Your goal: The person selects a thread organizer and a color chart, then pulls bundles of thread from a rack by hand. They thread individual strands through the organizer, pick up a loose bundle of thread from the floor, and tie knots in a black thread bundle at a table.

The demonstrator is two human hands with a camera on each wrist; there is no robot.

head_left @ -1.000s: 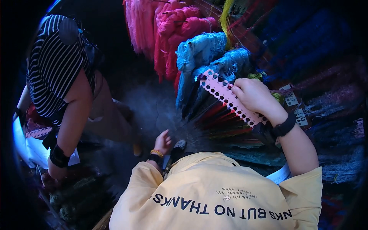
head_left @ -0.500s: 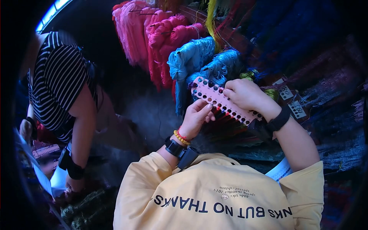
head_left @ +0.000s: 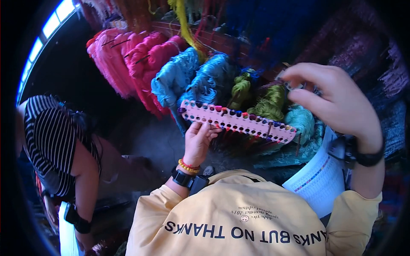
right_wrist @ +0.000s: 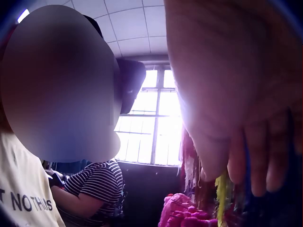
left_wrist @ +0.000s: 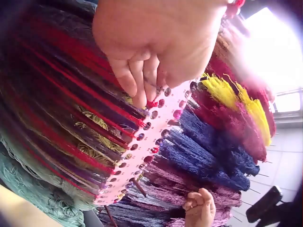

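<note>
A long pink thread card (head_left: 239, 122) with rows of punched holes and coloured threads tied through them lies across the head view. My left hand (head_left: 197, 143) pinches its lower edge near the left end between thumb and fingers. In the left wrist view, red and dark threads (left_wrist: 90, 137) trail from the holes of the card (left_wrist: 130, 158) beside my left hand (left_wrist: 156, 42). My right hand (head_left: 339, 100) is raised off the card's right end, fingers loosely bent and holding nothing. Its fingers (right_wrist: 258, 161) hang down in the right wrist view.
Pink (head_left: 111, 59), blue (head_left: 207, 81), olive (head_left: 269, 102) and teal (head_left: 301, 121) yarn skeins hang behind the card. A curled printed white sheet (head_left: 318, 183) is by my right arm. On the left, a person in a striped shirt (head_left: 51, 132) bends over.
My left hand came up from low down and took the card's lower edge. My right hand let go of the card and moved up and right. The card now lies flatter, and the view has shifted.
</note>
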